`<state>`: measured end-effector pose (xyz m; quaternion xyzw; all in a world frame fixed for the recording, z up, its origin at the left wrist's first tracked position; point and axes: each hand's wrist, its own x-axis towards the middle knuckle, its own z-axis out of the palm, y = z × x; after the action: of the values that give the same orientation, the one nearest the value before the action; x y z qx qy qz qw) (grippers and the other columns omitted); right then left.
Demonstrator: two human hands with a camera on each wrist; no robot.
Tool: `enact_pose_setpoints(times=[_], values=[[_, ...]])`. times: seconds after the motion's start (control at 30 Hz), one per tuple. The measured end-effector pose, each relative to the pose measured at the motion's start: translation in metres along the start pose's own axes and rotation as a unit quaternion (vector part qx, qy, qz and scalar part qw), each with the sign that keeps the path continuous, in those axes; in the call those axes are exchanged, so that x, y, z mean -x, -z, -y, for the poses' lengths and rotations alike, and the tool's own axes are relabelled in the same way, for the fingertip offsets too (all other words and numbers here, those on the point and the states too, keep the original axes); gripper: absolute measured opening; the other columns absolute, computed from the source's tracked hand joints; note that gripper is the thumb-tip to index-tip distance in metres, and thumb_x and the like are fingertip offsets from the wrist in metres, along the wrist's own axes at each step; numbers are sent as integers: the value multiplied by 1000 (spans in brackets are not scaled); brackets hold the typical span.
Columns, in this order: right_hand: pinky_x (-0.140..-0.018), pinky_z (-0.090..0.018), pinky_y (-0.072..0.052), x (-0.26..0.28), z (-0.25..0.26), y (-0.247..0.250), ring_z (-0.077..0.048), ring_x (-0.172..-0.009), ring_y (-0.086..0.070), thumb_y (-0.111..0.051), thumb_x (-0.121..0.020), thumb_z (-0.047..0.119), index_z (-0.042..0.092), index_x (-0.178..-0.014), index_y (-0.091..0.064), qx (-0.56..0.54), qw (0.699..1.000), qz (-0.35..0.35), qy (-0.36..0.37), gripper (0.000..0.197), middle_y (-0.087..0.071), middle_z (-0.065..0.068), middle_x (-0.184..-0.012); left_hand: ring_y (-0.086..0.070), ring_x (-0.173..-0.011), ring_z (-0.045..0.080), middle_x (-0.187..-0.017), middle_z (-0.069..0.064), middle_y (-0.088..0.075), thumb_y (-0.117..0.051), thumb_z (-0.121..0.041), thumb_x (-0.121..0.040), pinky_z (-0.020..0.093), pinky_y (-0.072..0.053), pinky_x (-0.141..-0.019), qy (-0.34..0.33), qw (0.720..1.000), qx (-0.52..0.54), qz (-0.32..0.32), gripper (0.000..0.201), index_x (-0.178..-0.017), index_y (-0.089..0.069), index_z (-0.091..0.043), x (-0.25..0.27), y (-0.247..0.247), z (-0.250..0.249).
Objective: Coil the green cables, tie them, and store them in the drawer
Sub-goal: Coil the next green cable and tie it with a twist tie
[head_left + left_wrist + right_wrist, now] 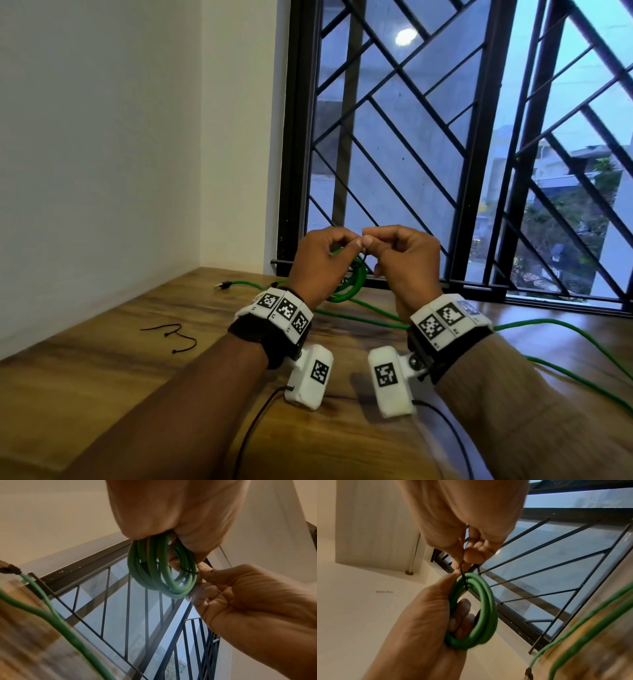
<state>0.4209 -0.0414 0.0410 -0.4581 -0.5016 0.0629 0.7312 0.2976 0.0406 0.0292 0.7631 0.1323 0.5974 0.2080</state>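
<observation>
Both hands are raised above the table (pixel 120 359), close together, fingertips nearly meeting in front of the window grille (pixel 445 137).

Left hand (pixel 318 260): fingers curled through the green cable coil (pixel 481 609), gripping it from the inside. The coil is several loops thick, held off the table and hanging below the hand. In the right wrist view the fingertips show inside the ring and the thumb lies against its outer edge.

Right hand (pixel 400 263): thumb and forefinger pinch a thin black tie (pixel 464 580) at the top of the coil; the other fingers are curled in. The tie crosses over the bundled loops. Whether it is knotted or only wrapped cannot be told.

Loose green cable (pixel 565 346) runs across the table behind and to the right of the wrists, in more than one strand. One end with a metal plug (pixel 222 286) lies on the table to the left, near the window sill.

A second black tie (pixel 178 337) lies on the table, left of the left forearm, apart from the cables.

Each wrist carries a band with printed markers and a white camera housing (pixel 310 377) hanging underneath, with a thin dark lead trailing toward the near edge.

No drawer is in view.
</observation>
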Motion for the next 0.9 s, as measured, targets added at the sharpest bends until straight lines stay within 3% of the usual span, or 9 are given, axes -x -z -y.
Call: enact_pose_setpoints(times=[0.13, 0.23, 0.4, 0.57, 0.67, 0.73, 0.9], values=[[-49, -23, -50, -2, 4, 5, -13, -57, -61, -75, -92, 6, 0, -101, -78, -54, 989, 53, -129, 11, -75, -9, -76, -67, -83, 7, -87, -4, -73, -70, -18, -96, 21, -51, -76, -19, 999, -24, 26, 11, -90, -79, -15, 0, 6, 2], [-50, -25, -46, -3, 3, 9, -11, -56, -54, -71, -93, 9, 3, -97, -79, -59, 980, 60, -182, 11, -71, -9, -77, -66, -83, 10, -87, -5, -71, -70, -19, -95, 28, -53, -76, -26, 997, -52, 54, 9, -93, -79, -19, -1, 8, 5], [-50, -25, -43, -5, 6, 6, -10, -60, -59, -72, -87, 7, 12, -81, -79, -16, 982, 0, -190, 11, -74, -5, -75, -67, -80, 10, -81, -14, -69, -70, -17, -95, 32, -56, -78, -20, 997, -35, 67, 10, -91, -79, -17, 1, 6, -2], [-45, -22, -39, -8, 7, 8, -12, -61, -55, -72, -86, 3, 4, -93, -80, -32, 975, -64, -210, 10, -67, 1, -68, -72, -75, 12, -77, -3, -75, -71, -20, -96, 29, -59, -75, -1, 994, 39, 100, 19, -82, -78, -11, 5, 0, -11], [-40, -19, -36, -7, 6, 7, -7, -49, -49, -70, -89, 5, 7, -90, -80, -27, 975, -55, -215, 10, -65, 3, -64, -69, -67, 14, -70, -2, -72, -78, -22, -90, 31, -58, -72, 3, 995, 50, 83, 20, -75, -78, -8, 6, -3, -12], [-44, -20, -36, -6, 4, 4, -6, -45, -48, -68, -92, 9, 8, -86, -78, -24, 977, -51, -207, 11, -66, 2, -62, -66, -64, 14, -67, -1, -71, -82, -20, -87, 32, -57, -68, 6, 997, 48, 67, 20, -72, -78, -7, 6, -3, -9], [-59, -29, -46, -6, 1, -5, -17, -61, -58, -65, -92, 7, 14, -76, -73, -54, 972, -69, -217, 20, -70, -4, -71, -63, -58, 10, -64, -1, -70, -83, -11, -83, 25, -54, -63, 22, 997, 36, 65, 18, -67, -76, -9, 6, -6, -9]])
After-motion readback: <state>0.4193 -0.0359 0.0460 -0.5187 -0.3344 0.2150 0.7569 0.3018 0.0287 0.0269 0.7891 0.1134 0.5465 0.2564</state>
